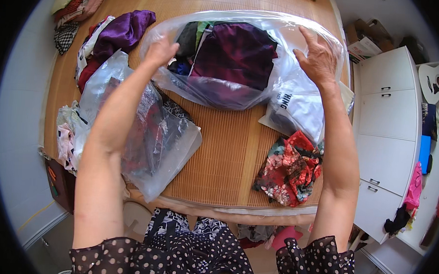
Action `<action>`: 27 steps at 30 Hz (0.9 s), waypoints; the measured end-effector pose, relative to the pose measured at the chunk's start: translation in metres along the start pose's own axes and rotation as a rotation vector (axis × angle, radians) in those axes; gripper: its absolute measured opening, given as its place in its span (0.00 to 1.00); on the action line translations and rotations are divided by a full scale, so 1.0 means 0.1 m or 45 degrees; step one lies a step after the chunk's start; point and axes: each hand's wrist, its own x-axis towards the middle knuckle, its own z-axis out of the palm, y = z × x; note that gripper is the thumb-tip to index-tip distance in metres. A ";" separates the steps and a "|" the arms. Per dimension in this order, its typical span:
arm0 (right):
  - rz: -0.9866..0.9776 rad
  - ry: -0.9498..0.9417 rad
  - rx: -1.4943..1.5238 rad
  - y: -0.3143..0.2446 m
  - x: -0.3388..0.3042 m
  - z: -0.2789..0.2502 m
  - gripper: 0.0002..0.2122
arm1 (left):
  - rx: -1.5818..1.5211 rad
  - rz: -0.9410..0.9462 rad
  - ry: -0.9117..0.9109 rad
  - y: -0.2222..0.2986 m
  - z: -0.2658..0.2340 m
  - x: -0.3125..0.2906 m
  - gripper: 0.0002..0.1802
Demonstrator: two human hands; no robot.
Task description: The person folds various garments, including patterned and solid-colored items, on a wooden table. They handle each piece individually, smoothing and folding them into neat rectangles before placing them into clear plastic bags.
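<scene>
A large clear plastic bag [221, 94] lies across the far part of the mat-covered bed, its mouth spread wide. Folded clothes fill it, with a dark purple garment [235, 57] on top and green and black pieces beside that. My left hand [160, 52], slightly blurred, is curled at the bag's left side and seems to grip its film. At the right side, my right hand [317, 55] has its fingers spread against the film, thumb apart. Below my right hand lies a white printed package [296, 108].
Another clear plastic bag [167, 147] with dark and red clothing lies under my left forearm. A red floral garment [292, 169] is crumpled near the bed's front right. Purple satin cloth [123, 35] tops a pile at left. A white cabinet [384, 115] stands right of the bed.
</scene>
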 end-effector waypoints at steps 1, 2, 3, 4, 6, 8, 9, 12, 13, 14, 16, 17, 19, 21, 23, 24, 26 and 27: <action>0.103 -0.110 0.100 -0.01 0.05 0.00 0.25 | -0.065 0.192 0.123 -0.05 -0.09 0.06 0.34; 0.038 0.002 0.101 -0.04 0.07 0.07 0.24 | -0.132 0.268 0.157 -0.06 -0.11 0.10 0.33; -0.032 0.117 0.104 -0.08 0.09 0.17 0.23 | -0.200 0.340 0.197 0.05 -0.19 0.07 0.33; -0.102 0.232 0.103 -0.14 0.12 0.23 0.22 | -0.212 0.286 0.142 0.15 -0.22 0.06 0.32; -0.087 -0.064 0.341 -0.43 0.22 0.16 0.15 | -0.450 0.280 0.088 0.27 -0.17 0.01 0.29; -0.074 -0.477 0.814 -0.65 0.26 0.19 0.12 | -0.262 0.331 -0.117 0.43 -0.21 -0.09 0.22; -0.114 -0.681 0.838 -0.74 0.30 0.22 0.12 | -0.004 0.487 -0.076 0.40 -0.16 -0.08 0.20; -0.139 -0.685 0.541 -0.75 0.42 0.40 0.19 | 0.327 0.446 -0.319 0.67 -0.08 -0.23 0.11; -0.061 -0.425 0.452 -0.77 0.48 0.46 0.21 | 0.411 0.425 -0.425 0.73 -0.08 -0.27 0.10; -0.058 -0.359 0.406 -0.67 0.65 0.44 0.24 | 0.340 0.445 -0.452 0.76 -0.03 -0.27 0.12; 0.257 -0.433 1.073 -0.68 0.86 0.31 0.24 | 0.232 0.461 -0.335 0.84 0.02 -0.30 0.18; 0.396 -0.360 1.433 -0.76 0.90 0.26 0.23 | 0.159 0.464 -0.220 0.83 0.08 -0.28 0.19; 0.375 -0.445 1.503 -0.90 0.97 0.09 0.22 | -0.049 0.366 -0.107 0.80 0.16 -0.20 0.21; 0.340 -0.546 1.554 -0.97 0.96 0.06 0.21 | 0.026 0.286 -0.045 0.77 0.19 -0.17 0.14; 0.291 -0.661 1.591 -1.00 0.93 0.07 0.20 | 0.197 0.286 -0.249 0.76 0.17 -0.17 0.12; 0.351 -0.641 1.588 -0.94 0.88 0.12 0.18 | 0.323 0.347 -0.485 0.86 0.07 -0.19 0.13; 0.418 -0.778 1.500 -0.89 0.74 0.18 0.17 | 0.589 0.509 -0.620 0.97 -0.03 -0.35 0.13; 0.452 -0.841 1.453 -0.86 0.68 0.19 0.17 | 0.721 0.626 -0.510 1.04 -0.07 -0.57 0.11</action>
